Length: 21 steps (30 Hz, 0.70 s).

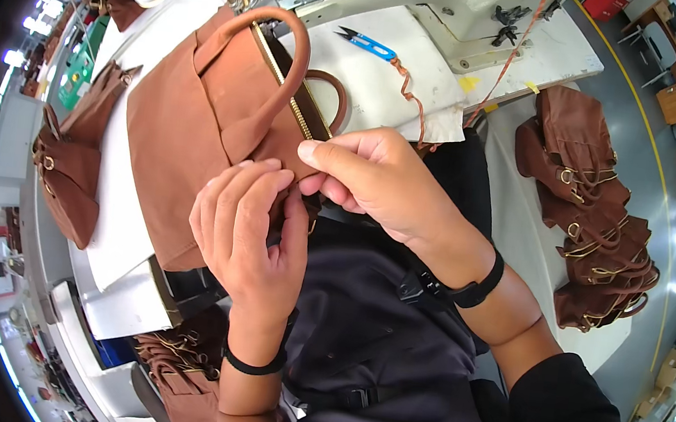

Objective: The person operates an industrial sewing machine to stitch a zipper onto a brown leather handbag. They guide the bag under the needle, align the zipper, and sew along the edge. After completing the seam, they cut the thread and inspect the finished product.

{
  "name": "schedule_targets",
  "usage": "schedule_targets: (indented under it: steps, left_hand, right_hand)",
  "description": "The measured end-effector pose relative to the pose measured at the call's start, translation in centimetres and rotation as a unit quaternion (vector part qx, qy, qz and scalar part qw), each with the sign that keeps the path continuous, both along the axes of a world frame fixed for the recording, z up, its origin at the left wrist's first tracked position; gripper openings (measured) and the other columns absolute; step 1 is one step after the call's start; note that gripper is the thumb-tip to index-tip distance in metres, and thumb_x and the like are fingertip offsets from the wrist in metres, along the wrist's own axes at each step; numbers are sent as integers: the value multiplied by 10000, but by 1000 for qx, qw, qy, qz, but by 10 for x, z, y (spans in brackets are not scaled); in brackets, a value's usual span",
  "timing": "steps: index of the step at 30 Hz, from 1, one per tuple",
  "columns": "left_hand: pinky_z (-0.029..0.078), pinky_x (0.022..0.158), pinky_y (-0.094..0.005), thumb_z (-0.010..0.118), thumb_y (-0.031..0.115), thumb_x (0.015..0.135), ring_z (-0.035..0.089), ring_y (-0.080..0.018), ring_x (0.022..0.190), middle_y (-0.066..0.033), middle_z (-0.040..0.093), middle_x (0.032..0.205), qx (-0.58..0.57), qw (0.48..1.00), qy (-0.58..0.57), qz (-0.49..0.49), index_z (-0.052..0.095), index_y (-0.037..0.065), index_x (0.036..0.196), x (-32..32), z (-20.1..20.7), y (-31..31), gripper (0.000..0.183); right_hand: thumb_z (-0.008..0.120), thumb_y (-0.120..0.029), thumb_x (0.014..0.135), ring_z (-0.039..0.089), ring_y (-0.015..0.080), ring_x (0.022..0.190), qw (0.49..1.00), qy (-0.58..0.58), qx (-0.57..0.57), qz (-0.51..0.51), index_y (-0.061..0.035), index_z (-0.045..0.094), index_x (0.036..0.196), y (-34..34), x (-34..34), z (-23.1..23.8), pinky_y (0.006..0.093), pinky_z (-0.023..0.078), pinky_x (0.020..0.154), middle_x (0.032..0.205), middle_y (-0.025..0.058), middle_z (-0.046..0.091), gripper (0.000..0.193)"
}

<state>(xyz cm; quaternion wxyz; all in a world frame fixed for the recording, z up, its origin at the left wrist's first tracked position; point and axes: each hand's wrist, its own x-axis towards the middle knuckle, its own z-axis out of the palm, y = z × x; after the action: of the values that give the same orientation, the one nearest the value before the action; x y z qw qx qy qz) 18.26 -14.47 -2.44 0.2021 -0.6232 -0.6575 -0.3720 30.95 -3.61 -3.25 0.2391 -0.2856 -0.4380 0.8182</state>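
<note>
A brown handbag (174, 124) with two rounded handles lies on its side on the white work table, its brass-toothed zipper (281, 81) running along the opening. At the bag's near end, my left hand (250, 226) is closed, with bent fingers and thumb pressed together on the edge of the brown material. Just right of it my right hand (382, 179) pinches the same end beside the zipper's lower end, thumb on top and the other fingers curled under. The exact spot between the fingertips is hidden.
Blue thread snips (368, 45) with a brown cord lie on a white sheet beside a sewing machine bed (475, 40). Another brown bag (76, 155) stands at the left. Several finished-looking brown bags (593, 213) are piled at the right, and more (183, 388) hang below the table.
</note>
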Motion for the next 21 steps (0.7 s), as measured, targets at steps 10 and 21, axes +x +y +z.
schedule_targets:
  steps: [10,21]
  left_hand:
    - [478,866,-342,810,-37,785,709,-202,854,-23,769,975,14,1000,16,-21,720,96,951,-3,3,3,231]
    - [481,909,-364,820,-16,792,707,-178,892,-6,778,991,1,999,34,-22,746,113,967,-7,-1,2,229]
  right_hand:
    - [669,-335,1051,459,11,556,993,-36,99,57,-43,706,826,7,3,2,206,345,494,653,-45,562,370]
    - [688,-262,1037,492,33,646,995,66,61,48,-42,652,833,5,-9,-21,221,402,575,716,-29,590,302]
